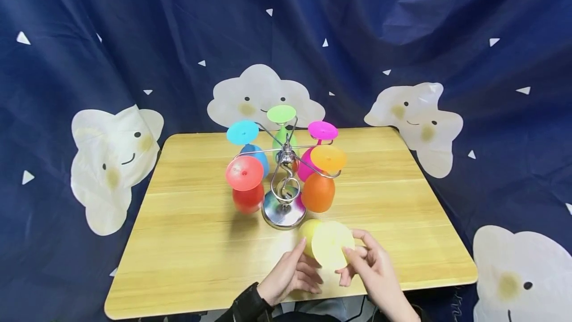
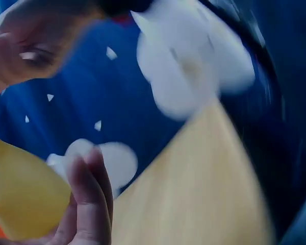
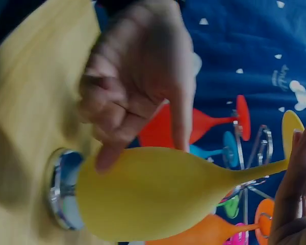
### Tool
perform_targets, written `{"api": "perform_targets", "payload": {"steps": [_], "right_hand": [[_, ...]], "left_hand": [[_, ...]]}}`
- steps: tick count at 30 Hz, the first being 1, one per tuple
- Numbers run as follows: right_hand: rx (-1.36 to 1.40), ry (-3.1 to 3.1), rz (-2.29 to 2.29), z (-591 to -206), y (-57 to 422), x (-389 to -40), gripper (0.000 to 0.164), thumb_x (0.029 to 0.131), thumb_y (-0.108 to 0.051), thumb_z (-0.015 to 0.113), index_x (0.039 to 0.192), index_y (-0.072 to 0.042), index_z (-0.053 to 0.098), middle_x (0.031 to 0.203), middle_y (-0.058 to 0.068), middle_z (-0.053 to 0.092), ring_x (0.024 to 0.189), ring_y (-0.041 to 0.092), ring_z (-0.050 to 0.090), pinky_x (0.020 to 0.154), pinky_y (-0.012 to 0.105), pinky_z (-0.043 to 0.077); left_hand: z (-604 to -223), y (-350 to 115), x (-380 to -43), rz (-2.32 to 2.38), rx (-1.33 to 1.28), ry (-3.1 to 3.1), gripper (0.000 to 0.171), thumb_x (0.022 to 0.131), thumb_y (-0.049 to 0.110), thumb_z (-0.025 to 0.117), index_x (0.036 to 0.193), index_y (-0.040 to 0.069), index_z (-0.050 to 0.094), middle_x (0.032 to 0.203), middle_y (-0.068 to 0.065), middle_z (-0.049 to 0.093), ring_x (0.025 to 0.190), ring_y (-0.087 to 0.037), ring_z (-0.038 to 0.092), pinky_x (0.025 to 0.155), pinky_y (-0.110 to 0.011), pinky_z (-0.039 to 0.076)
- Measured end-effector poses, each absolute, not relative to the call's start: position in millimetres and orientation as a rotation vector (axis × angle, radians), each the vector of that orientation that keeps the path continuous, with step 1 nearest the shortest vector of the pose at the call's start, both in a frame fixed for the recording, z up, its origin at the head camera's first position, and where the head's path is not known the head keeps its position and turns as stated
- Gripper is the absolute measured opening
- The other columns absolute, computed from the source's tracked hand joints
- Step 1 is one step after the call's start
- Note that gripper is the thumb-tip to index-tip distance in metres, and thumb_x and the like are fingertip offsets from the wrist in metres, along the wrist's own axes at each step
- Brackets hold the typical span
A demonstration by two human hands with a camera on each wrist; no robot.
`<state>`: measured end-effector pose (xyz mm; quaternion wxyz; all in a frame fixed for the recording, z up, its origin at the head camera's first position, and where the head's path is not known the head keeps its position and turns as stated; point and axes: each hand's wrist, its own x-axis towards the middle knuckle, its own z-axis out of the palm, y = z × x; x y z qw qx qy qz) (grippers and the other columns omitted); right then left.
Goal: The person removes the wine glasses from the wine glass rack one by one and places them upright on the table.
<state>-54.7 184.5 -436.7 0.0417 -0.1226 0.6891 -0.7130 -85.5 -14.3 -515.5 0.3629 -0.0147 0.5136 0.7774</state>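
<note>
A yellow wine glass [image 1: 332,245] is held upside down or tilted near the table's front, its round foot facing up. My left hand [image 1: 292,272] grips its bowl, thumb and finger on the side, as the right wrist view shows with the yellow bowl [image 3: 148,194]. Pinched at the foot's edge are the fingers of my right hand [image 1: 371,262]. Just beyond stands a chrome rack [image 1: 286,155], with upside-down glasses hanging from its arms: red [image 1: 248,199], blue [image 1: 255,155], green [image 1: 281,114], magenta [image 1: 322,130] and orange [image 1: 318,193].
The rack's round metal base [image 1: 282,215] stands on a light wooden table [image 1: 187,242]. Behind and around the table hangs a dark blue curtain [image 1: 134,24] with white cloud and star faces. The glass feet and wire arms stick out on all sides of the rack.
</note>
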Motion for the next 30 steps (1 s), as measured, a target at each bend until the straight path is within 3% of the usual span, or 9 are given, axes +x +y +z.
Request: {"api": "perform_targets", "payload": {"steps": [2, 5, 9, 13, 18, 23, 27, 30], "right_hand": [[-0.465, 2.088, -2.196, -445.3, 185.5, -47.3, 0.029, 0.098, 0.008, 0.044, 0.126, 0.008, 0.040, 0.069, 0.013, 0.066, 0.049, 0.022, 0.062, 0.047, 0.038, 0.055], [-0.547, 2.064, -2.170, -456.3, 185.4, -37.0, 0.030, 0.098, 0.010, 0.042, 0.127, 0.007, 0.038, 0.073, 0.017, 0.066, 0.051, 0.023, 0.062, 0.045, 0.038, 0.054], [-0.589, 2.095, -2.092, -466.6, 185.1, -28.9, 0.028, 0.099, 0.008, 0.043, 0.126, 0.005, 0.039, 0.076, 0.012, 0.067, 0.054, 0.021, 0.064, 0.045, 0.037, 0.055], [-0.634, 2.172, -2.028, -472.5, 188.9, -26.3, 0.026, 0.098, 0.008, 0.044, 0.123, 0.003, 0.043, 0.076, 0.008, 0.068, 0.056, 0.016, 0.064, 0.045, 0.034, 0.055], [-0.568, 2.257, -1.880, -476.0, 199.1, -22.2, 0.016, 0.099, 0.002, 0.048, 0.115, -0.001, 0.050, 0.072, 0.008, 0.069, 0.058, 0.010, 0.066, 0.047, 0.032, 0.057], [-0.429, 2.369, -1.649, -478.1, 211.7, -24.8, 0.010, 0.101, -0.010, 0.049, 0.106, -0.008, 0.058, 0.074, -0.003, 0.068, 0.060, 0.006, 0.065, 0.051, 0.028, 0.056], [-0.152, 2.423, -1.574, -481.7, 220.2, -38.1, 0.030, 0.105, -0.021, 0.041, 0.104, -0.001, 0.063, 0.080, 0.001, 0.069, 0.069, 0.009, 0.066, 0.058, 0.027, 0.056], [0.215, 2.374, -1.619, -486.9, 220.7, -50.2, 0.052, 0.103, -0.040, 0.041, 0.117, 0.008, 0.058, 0.092, 0.013, 0.070, 0.082, 0.021, 0.069, 0.067, 0.033, 0.059]], "left_hand": [[-519.0, -11.1, -88.1, 2.014, -0.065, 1.108, 0.084, 0.095, 0.065, 0.035, 0.117, -0.014, 0.053, 0.095, -0.017, 0.069, 0.084, -0.023, 0.069, 0.082, -0.040, 0.057], [-522.7, -7.1, -94.1, 2.019, -0.093, 0.877, 0.092, 0.094, 0.068, 0.032, 0.134, -0.015, 0.036, 0.124, -0.024, 0.059, 0.112, -0.027, 0.061, 0.100, -0.041, 0.047], [-525.2, -1.7, -102.2, 2.055, -0.107, 0.799, 0.091, 0.096, 0.065, 0.032, 0.141, -0.014, 0.023, 0.139, -0.027, 0.045, 0.130, -0.031, 0.045, 0.109, -0.044, 0.036], [-527.1, 4.0, -109.0, 2.112, -0.151, 0.797, 0.088, 0.097, 0.060, 0.036, 0.143, -0.013, 0.019, 0.137, -0.029, 0.043, 0.128, -0.036, 0.045, 0.110, -0.047, 0.034], [-532.4, 11.7, -116.0, 2.130, -0.216, 0.664, 0.083, 0.097, 0.053, 0.047, 0.148, -0.006, 0.017, 0.134, -0.025, 0.043, 0.116, -0.030, 0.052, 0.110, -0.042, 0.036], [-540.0, 20.3, -118.2, 2.117, -0.275, 0.654, 0.083, 0.096, 0.046, 0.054, 0.145, -0.010, 0.019, 0.137, -0.031, 0.038, 0.126, -0.041, 0.043, 0.112, -0.048, 0.031], [-546.1, 29.1, -114.8, 2.097, -0.244, 0.791, 0.080, 0.095, 0.042, 0.058, 0.141, -0.015, 0.025, 0.136, -0.035, 0.042, 0.131, -0.049, 0.037, 0.110, -0.058, 0.028], [-550.3, 35.6, -108.3, 2.095, -0.175, 0.889, 0.073, 0.096, 0.037, 0.059, 0.138, -0.016, 0.032, 0.128, -0.031, 0.051, 0.126, -0.049, 0.043, 0.104, -0.063, 0.032]]}}
